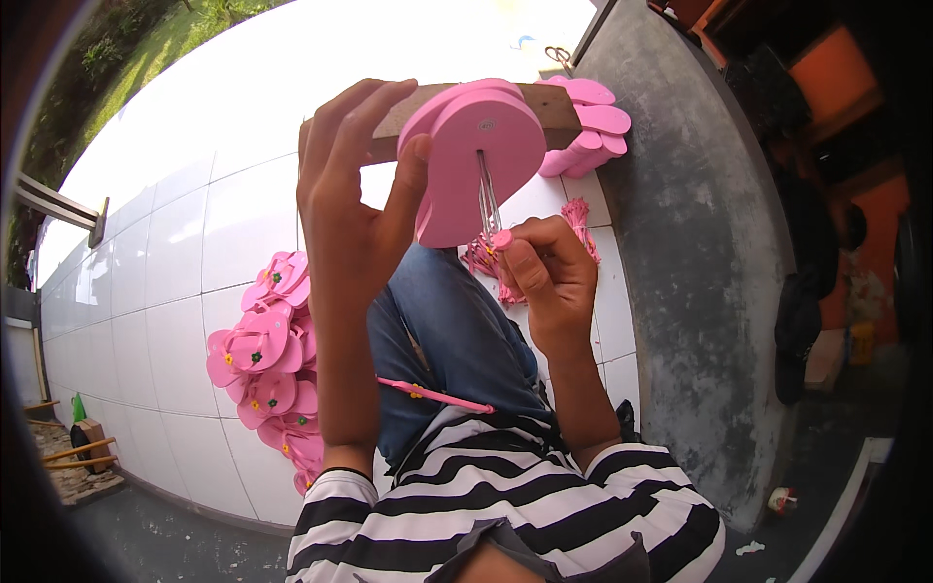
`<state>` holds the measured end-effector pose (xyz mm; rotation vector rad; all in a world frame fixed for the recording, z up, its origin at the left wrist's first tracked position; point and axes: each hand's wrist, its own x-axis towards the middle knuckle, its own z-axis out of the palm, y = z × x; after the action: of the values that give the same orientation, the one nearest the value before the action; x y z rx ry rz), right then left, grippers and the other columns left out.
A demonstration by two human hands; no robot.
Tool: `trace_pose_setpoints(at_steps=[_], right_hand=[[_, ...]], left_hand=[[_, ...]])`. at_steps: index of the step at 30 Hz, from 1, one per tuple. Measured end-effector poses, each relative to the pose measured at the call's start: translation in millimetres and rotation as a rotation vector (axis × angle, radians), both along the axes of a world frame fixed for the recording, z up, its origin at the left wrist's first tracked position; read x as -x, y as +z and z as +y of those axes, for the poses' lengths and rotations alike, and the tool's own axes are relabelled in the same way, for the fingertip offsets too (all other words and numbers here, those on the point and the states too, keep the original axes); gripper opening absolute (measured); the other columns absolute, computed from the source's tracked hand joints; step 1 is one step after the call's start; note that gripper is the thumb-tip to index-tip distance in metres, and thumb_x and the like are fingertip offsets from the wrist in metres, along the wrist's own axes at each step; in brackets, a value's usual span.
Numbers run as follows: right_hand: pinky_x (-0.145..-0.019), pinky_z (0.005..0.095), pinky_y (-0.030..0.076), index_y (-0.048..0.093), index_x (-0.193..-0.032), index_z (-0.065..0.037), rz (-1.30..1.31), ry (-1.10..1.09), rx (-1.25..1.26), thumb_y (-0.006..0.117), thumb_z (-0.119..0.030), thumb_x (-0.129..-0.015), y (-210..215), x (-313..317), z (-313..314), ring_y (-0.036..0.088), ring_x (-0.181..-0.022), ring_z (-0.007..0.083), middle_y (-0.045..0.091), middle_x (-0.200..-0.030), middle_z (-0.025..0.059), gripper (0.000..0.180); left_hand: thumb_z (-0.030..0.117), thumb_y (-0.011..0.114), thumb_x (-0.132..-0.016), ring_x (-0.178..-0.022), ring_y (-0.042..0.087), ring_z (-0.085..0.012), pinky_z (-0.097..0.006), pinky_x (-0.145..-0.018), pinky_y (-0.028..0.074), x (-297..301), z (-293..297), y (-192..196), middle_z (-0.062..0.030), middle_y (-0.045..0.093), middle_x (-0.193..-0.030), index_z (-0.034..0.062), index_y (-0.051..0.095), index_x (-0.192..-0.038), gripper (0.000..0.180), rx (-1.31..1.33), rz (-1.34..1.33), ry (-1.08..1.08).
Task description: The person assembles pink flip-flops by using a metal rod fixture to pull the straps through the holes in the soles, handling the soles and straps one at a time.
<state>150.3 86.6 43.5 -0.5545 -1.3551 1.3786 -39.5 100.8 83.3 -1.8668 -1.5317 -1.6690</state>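
Observation:
A pink flip-flop sole (pixel 476 175) stands raised before me, with a second sole behind it, against a wooden block (pixel 554 112). My left hand (pixel 360 185) is curled at its left side, thumb on the sole's edge, fingertips over the block. Thin metal prongs (pixel 489 194) stick out of the hole in the sole toward me. In my right hand (pixel 554 277), thumb and forefinger pinch a round pink strap plug (pixel 501 239) at the prongs' near end. A pink strap (pixel 442 394) with a yellow flower lies across my lap.
Several finished pink flip-flops (pixel 258 345) with small flowers are piled on the white tiles at left. Loose soles (pixel 598 119) are stacked at far right, near scissors (pixel 557 55). Bundled pink straps (pixel 580 219) lie beyond my right hand. A grey ledge (pixel 671 243) runs along the right.

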Motion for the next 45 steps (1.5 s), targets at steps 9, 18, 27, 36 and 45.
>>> trace_pose_setpoints(at_steps=[9,18,27,36,45], right_hand=[[-0.057,0.0218,0.032,0.066,-0.096,-0.003,-0.363,0.128,-0.022,0.065,-0.022,-0.096,11,-20,14,0.039,-0.063,0.0032,0.051,-0.072,-0.0035,0.019],[-0.059,0.0214,0.038,0.063,-0.093,-0.002,-0.240,0.443,0.191,0.062,-0.019,-0.098,23,-21,65,0.047,-0.065,0.0032,0.057,-0.076,-0.0025,0.017],[-0.055,0.0183,0.037,0.064,-0.097,-0.002,-0.037,0.118,0.193,0.068,-0.014,-0.093,14,-9,20,0.047,-0.061,0.0024,0.064,-0.080,0.0008,0.013],[-0.063,0.0208,0.047,0.063,-0.100,-0.004,-0.104,-0.227,-0.272,0.068,-0.008,-0.090,-11,1,30,0.057,-0.077,0.0074,0.060,-0.106,0.0095,0.012],[-0.083,0.0294,0.049,0.060,-0.117,-0.003,-0.234,0.001,-0.334,0.071,-0.032,-0.089,16,-8,56,0.061,-0.098,0.0140,0.066,-0.100,0.0088,0.042]], left_hand=[[0.013,0.077,-0.080,-0.089,0.062,-0.0208,-0.034,-0.070,0.053,-14,7,8,-0.0033,0.063,-0.103,0.0141,0.074,-0.107,0.027,0.092,-0.007,-0.043],[0.009,0.079,-0.077,-0.073,0.062,-0.0173,-0.030,-0.062,0.050,-17,0,26,-0.0068,0.069,-0.094,0.0083,0.072,-0.103,0.026,0.057,0.164,-0.037],[0.009,0.080,-0.077,-0.074,0.064,-0.0139,-0.027,-0.063,0.047,-12,-9,10,-0.0061,0.073,-0.089,0.0052,0.070,-0.100,0.025,0.153,-0.031,-0.266],[0.004,0.059,-0.094,-0.095,0.064,-0.0200,-0.031,-0.083,0.049,-28,-2,-43,-0.0115,0.065,-0.108,0.0034,0.056,-0.122,0.028,0.164,-0.445,-0.388],[0.011,0.054,-0.100,-0.102,0.058,-0.0143,-0.029,-0.089,0.046,-49,-20,-34,-0.0078,0.063,-0.108,0.0015,0.054,-0.122,0.024,0.143,-0.637,-0.486]])
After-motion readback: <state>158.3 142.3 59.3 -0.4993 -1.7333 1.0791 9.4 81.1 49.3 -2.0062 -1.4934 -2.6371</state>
